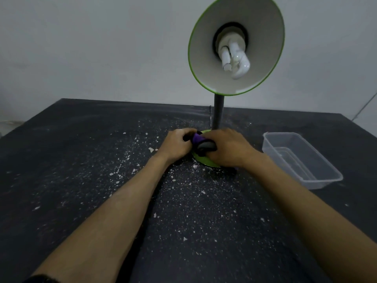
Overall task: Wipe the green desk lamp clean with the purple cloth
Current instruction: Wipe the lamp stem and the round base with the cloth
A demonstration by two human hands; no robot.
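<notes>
The lamp (218, 113) stands mid-table (81, 160), stem vertical, shade tipped open toward the person. It looks top-heavy with a fragile bulb, so best steadied at the base. The soft cloth (197, 138) is bunched there, left hand (177, 144) and right hand (226, 148) both curled round it. A tub (326, 181) sits to the right.

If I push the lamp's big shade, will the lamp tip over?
Probably: the wide shade sits high on a thin stem over a small green base. The left hand and right hand at the base likely steady it.
</notes>
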